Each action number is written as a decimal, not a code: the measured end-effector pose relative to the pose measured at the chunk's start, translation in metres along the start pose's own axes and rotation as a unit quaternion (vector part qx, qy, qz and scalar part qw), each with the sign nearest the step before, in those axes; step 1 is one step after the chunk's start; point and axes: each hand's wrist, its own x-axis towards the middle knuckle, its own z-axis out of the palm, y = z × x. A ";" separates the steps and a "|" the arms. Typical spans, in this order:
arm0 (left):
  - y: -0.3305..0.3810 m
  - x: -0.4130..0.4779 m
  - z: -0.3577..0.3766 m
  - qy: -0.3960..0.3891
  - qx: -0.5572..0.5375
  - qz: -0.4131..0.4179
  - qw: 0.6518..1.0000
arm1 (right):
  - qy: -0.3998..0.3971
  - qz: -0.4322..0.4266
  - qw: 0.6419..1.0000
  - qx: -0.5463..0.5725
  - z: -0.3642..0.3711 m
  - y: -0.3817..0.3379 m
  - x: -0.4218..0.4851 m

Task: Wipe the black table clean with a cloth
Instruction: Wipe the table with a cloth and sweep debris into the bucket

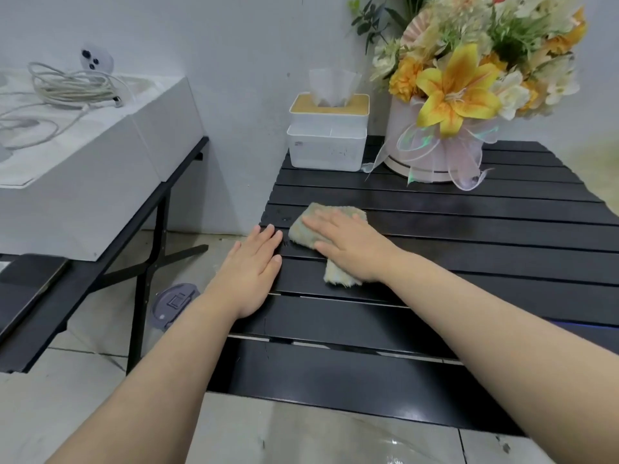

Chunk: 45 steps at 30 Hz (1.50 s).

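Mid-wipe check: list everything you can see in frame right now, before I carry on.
black table: 1, black slats, centre and right
cloth: 1, pale green-yellow, on table's left part
tissue box: 1, white, tan lid, table's far-left corner
flower arrangement: 1, yellow-orange-cream, pale round box, right of tissue box
side table: 1, black, left
white boxes: seemingly 2, on side table
cable: 1, white, coiled on boxes
camera-like device: 1, white, behind cable
round lid: 1, grey-purple, floor between tables
left hand: 1, flat on table edge
right hand: 1, flat on cloth
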 end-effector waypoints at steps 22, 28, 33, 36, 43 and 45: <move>0.062 0.021 0.018 -0.032 0.063 0.024 0.997 | -0.015 -0.012 0.992 0.128 -0.018 0.060 -0.116; 0.078 0.034 0.034 -0.037 0.093 0.008 0.995 | 0.035 0.142 0.987 0.069 -0.035 0.112 -0.050; 0.078 0.037 0.035 -0.031 0.097 0.011 0.995 | 0.065 0.138 0.988 0.019 -0.040 0.098 -0.040; 0.077 0.037 0.036 -0.028 0.101 0.009 0.994 | 0.049 0.027 0.997 0.055 -0.022 0.066 -0.088; 0.077 0.038 0.038 -0.026 0.099 0.009 0.995 | 0.074 0.235 0.969 0.027 -0.041 0.147 -0.087; 0.077 0.038 0.038 -0.025 0.096 0.008 0.995 | 0.099 0.286 0.953 0.013 -0.041 0.151 -0.064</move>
